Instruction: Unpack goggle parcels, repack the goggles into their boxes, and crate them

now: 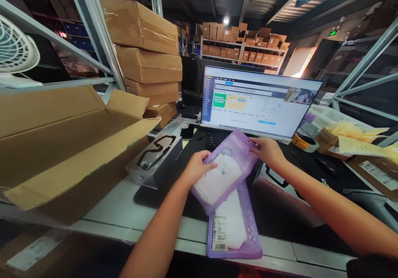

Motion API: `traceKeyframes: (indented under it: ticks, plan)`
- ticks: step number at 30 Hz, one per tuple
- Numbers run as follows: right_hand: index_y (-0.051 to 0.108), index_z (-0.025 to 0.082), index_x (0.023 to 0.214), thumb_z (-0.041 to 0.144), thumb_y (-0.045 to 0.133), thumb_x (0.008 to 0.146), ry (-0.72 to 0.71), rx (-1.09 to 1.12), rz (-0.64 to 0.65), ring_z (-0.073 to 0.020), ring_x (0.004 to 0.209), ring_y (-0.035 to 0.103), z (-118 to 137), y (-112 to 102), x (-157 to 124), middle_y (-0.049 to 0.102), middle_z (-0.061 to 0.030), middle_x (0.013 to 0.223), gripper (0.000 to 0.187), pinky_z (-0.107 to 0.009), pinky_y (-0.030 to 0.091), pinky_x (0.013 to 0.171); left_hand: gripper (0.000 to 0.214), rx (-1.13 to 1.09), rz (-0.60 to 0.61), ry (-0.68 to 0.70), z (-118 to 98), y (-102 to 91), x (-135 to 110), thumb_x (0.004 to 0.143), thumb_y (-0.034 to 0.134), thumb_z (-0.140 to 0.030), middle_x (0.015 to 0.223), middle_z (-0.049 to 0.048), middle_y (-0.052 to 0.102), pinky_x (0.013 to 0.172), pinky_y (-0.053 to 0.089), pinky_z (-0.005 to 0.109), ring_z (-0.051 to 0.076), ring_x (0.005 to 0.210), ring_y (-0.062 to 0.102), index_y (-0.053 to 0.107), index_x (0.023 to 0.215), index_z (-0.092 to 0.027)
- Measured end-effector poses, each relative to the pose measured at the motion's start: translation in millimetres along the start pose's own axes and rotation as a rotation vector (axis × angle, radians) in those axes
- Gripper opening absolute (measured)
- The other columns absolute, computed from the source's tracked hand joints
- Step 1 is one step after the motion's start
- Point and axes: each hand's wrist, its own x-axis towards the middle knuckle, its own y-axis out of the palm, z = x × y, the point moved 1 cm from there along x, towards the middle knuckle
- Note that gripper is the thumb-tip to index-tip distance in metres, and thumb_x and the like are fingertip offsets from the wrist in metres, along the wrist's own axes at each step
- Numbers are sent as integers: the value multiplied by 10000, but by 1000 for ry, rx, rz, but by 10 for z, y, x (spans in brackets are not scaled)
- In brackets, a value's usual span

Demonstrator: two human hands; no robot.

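Observation:
Between my two hands is a purple translucent pouch [224,168] with something white inside, tilted above the desk. My left hand [200,169] grips its left side, thumb on the front face. At the pouch's upper right corner, my right hand [268,151] pinches the edge. A second purple pouch [253,232] lies under the first, reaching the desk's front edge, with a white barcode label [220,233] on it. Beside my right forearm a boxed item [276,186] marked Wakening is partly covered. Left of my left hand stands a grey box [157,157] with a black outline printed on top.
An open cardboard carton [77,153] stands at the left, with stacked cartons [149,62] behind it. A lit monitor [248,108] and keyboard [216,140] are ahead. Tape roll [306,142], mouse [325,166] and a scanner-like device [373,205] lie at the right.

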Motion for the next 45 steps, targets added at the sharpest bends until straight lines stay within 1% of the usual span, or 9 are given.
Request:
traceKeyframes:
  ticks: [4,7,14,20,25,31,35,41,45]
  plan:
    - [610,237,1383,204,626,892,-32,-23,-26,-297,1190,606,82,28,-62,584,-101,1409,492,-412,492,970,354,-25,-1,-9,-33,-20,-11,645,807,-402,814,10,689,688,479,270,178,744,627,684,861,-150]
    - [684,222,1274,205,646,868,-29,6,-24,-289,1249,553,100,56,-47,544,-112,1425,408,-389,472,986,375,-35,18,-10,-61,-24,-24,649,816,-408,852,22,712,709,507,289,197,775,649,709,905,-156]
    - [697,174,813,225,627,807,89,189,111,-165,731,586,-38,55,161,659,-18,778,87,-279,423,685,395,38,62,8,-52,-37,-31,699,782,-452,896,30,724,719,518,284,204,801,662,717,959,-163]
    - [554,191,780,269,546,797,99,394,270,-146,672,521,-167,-179,67,580,14,705,80,-265,407,632,240,295,-11,16,17,-12,-17,829,626,-403,747,9,675,624,404,268,194,728,601,719,792,-185]
    - [542,195,812,422,596,784,82,613,424,-163,732,563,-141,-456,-164,617,-11,771,235,-282,464,670,180,455,-51,67,-21,20,-39,862,604,-359,867,23,698,716,392,294,210,831,600,715,841,-219]
    - [599,213,893,404,726,733,318,1003,525,-190,767,615,-127,-753,-283,650,-24,850,279,-323,508,689,312,560,-39,94,-113,51,-60,794,711,-538,753,-16,644,651,352,281,186,725,557,673,833,-230]
    - [662,221,967,336,772,715,371,1257,560,-237,901,675,-167,-870,-400,696,-51,990,298,-367,552,794,758,746,77,41,-186,65,-60,506,893,-600,997,0,720,744,421,305,266,908,645,646,1151,-287]
    - [695,227,1166,265,713,849,389,1482,536,-243,1015,704,-286,-923,-745,713,-104,1174,319,-330,579,876,1124,728,308,120,-213,127,-105,484,912,-555,1400,59,584,1005,456,389,309,1229,585,414,1458,-295]
    - [691,250,1191,212,675,876,566,1588,565,-271,1098,699,-289,-880,-943,695,-109,1253,318,-370,592,944,1447,810,331,245,-217,456,-282,425,892,-649,1552,174,383,1155,330,500,371,1403,407,150,1582,-196]
